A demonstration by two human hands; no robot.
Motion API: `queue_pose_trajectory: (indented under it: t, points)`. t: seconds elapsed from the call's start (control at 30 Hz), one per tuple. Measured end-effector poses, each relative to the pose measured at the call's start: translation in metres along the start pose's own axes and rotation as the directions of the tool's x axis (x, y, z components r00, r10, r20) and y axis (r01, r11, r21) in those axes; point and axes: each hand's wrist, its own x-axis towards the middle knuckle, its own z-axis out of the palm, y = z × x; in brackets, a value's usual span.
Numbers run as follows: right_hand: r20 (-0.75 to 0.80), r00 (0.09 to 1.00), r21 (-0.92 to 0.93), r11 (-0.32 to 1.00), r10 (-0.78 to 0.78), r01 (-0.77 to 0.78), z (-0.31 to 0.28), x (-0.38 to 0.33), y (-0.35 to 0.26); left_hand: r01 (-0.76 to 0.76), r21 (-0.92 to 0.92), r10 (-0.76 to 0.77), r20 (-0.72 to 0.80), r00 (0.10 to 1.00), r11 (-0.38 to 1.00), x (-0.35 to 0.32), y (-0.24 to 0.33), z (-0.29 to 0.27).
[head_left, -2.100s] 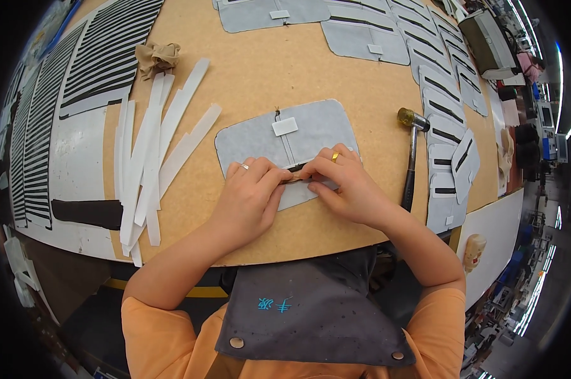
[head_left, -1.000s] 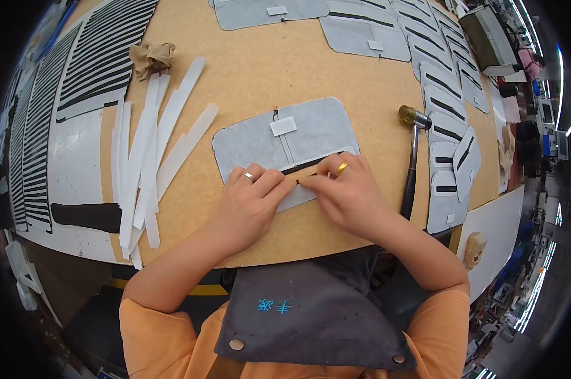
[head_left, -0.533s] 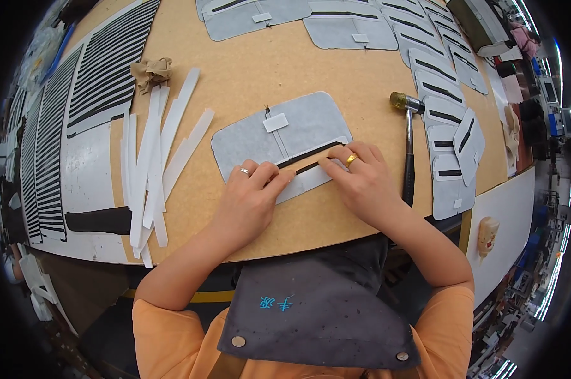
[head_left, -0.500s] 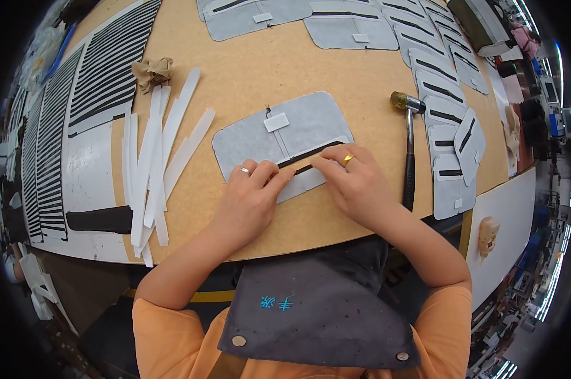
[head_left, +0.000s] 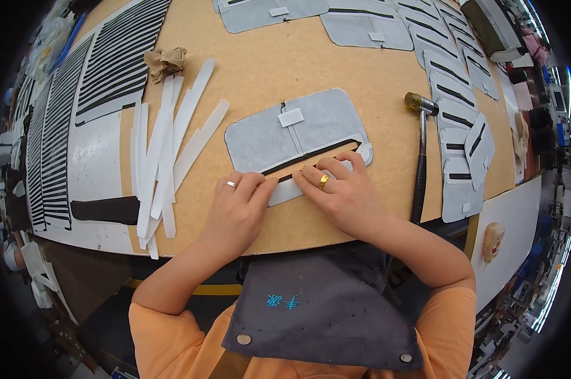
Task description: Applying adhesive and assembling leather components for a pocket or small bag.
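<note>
A grey panel (head_left: 254, 136) with rounded corners lies tilted on the tan work table, its slot edged in black near the side closest to me. A small white tab (head_left: 291, 117) and a dark knotted cord end (head_left: 283, 103) show on its upper part. My left hand (head_left: 238, 205), with a silver ring, is closed with thumb and forefinger on the slot's left end. My right hand (head_left: 342, 192), with a gold ring, is closed too, its thumb and curled fingers gripping the black lower edge of the slot. The fingers hide part of that edge.
White strips (head_left: 165, 158) lie in a loose pile to the left, near a crumpled brown cloth (head_left: 165, 61) and black-striped sheets (head_left: 118, 54). A hammer (head_left: 421, 151) rests at right, beside rows of similar grey panels (head_left: 459, 196). Another panel group (head_left: 367, 35) sits at the far side.
The right hand has shifted left along the slot's lower black edge, toward the left hand. More of the slot's right end now shows, and the slot gapes wider there.
</note>
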Motion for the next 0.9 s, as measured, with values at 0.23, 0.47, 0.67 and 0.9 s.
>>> queue_pose_trajectory:
  t: [0.23,0.47,0.67,0.9]
  points:
    - [0.024,0.997,-0.031,0.996,-0.078,0.079,0.007,0.007,-0.010,0.000,0.032,0.002,-0.049,0.999,0.999,-0.010,0.000,-0.001]
    - [-0.011,0.997,0.118,0.990,-0.075,0.076,0.008,0.018,-0.013,0.042,-0.058,-0.046,-0.061,0.997,0.997,-0.015,0.001,-0.006]
    - [0.019,0.999,-0.217,0.975,-0.038,0.041,-0.020,-0.002,0.022,0.035,-0.129,-0.046,-0.081,0.996,0.991,-0.015,0.008,0.000]
    - [-0.290,0.706,-0.354,0.613,0.646,-0.706,-0.046,-0.080,0.095,-0.095,-0.276,0.081,-0.061,0.995,0.956,-0.004,0.047,0.020]
